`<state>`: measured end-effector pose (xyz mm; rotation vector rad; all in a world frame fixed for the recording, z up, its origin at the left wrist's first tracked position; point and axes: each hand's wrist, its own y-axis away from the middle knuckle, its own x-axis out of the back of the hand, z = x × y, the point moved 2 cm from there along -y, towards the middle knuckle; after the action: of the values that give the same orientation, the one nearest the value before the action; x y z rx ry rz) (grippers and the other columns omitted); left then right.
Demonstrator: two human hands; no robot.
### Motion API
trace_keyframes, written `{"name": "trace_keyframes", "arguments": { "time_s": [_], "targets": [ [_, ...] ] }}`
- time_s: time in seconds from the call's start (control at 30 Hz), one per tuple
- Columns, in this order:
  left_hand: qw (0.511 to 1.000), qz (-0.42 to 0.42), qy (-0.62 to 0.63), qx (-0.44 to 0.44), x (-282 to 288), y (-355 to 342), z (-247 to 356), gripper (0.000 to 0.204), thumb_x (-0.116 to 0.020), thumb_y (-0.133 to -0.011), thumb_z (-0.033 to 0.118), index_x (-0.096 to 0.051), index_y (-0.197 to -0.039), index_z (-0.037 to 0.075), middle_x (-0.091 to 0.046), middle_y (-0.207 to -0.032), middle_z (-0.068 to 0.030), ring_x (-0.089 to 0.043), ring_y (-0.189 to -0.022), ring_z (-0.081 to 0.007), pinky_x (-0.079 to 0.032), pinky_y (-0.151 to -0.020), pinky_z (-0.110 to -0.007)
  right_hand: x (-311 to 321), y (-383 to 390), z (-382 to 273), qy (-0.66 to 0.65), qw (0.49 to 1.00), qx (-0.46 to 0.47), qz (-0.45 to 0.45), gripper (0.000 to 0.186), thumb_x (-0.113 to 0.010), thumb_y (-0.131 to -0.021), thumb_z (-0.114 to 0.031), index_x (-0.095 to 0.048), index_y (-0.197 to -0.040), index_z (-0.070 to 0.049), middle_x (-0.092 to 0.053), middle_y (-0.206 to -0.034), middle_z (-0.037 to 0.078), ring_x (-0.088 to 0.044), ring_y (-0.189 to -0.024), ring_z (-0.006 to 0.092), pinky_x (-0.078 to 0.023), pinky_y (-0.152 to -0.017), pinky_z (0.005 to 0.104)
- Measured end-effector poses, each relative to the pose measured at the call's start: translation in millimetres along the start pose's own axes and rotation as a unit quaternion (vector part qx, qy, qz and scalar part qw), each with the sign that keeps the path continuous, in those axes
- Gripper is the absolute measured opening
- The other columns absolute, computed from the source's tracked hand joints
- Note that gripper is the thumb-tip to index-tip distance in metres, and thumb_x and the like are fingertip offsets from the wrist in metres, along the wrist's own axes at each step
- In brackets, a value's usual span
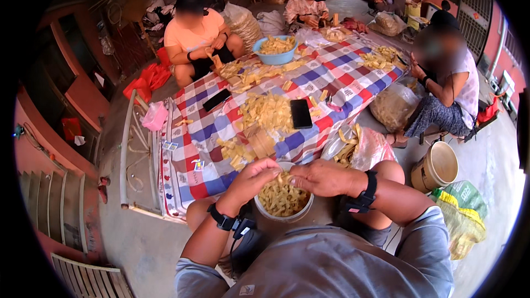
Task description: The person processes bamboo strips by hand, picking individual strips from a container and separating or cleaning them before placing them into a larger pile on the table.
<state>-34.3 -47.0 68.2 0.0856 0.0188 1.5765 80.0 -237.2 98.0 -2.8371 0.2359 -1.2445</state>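
My left hand (254, 179) and my right hand (328, 178) nearly meet above a white bucket (287, 219) between my knees. Their fingers are closed in a pinch on a small pale yellow strip (284, 178), partly hidden by the fingertips. Curled yellowish strips (281, 197) fill much of the bucket. Just beyond, a checked tablecloth (207, 157) covers a low table, with a loose heap of similar pale pieces (266, 112) on it. A black phone (301, 114) lies flat at the heap's right side.
Another dark phone (216, 100) and a blue basin (274, 56) of strips are on the table. At its right edge stands an open plastic bag (372, 148) of strips; a beige bucket (435, 166) is farther right. Several people sit around the table, one (201, 38) at the far left.
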Motion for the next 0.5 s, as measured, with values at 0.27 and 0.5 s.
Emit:
{"name": "trace_keyframes", "arguments": {
  "time_s": [0.27, 0.5],
  "targets": [
    [0.974, -0.129, 0.104, 0.155, 34.8, -46.0, -34.6, 0.018, -0.051, -0.103, 0.02, -0.055, -0.112, 0.005, -0.059, -0.095, -0.0012, -0.058, -0.083, -0.0107, -0.049, -0.069, -0.026, -6.5, -43.3, 39.2, 0.047, 0.998, 0.023, -0.033, 0.028, -0.054, -0.097, -0.032, -0.063, -0.099, -0.006, -0.066, -0.084, 0.021, -0.064, -0.079, 0.0411, -0.05, -0.07, 0.05],
    [0.952, 0.011, 0.198, 0.232, 36.9, -63.5, -41.6, 0.024, -0.054, -0.102, 0.024, -0.051, -0.119, 0.008, -0.056, -0.102, -0.0001, -0.054, -0.072, -0.0064, -0.041, -0.057, -0.019, -19.5, -72.7, 84.9, 0.04, 0.998, -0.03, -0.031, 0.03, -0.054, -0.096, -0.032, -0.061, -0.105, -0.005, -0.067, -0.084, 0.022, -0.064, -0.081, 0.0421, -0.05, -0.072, 0.0511]
  ]
}}
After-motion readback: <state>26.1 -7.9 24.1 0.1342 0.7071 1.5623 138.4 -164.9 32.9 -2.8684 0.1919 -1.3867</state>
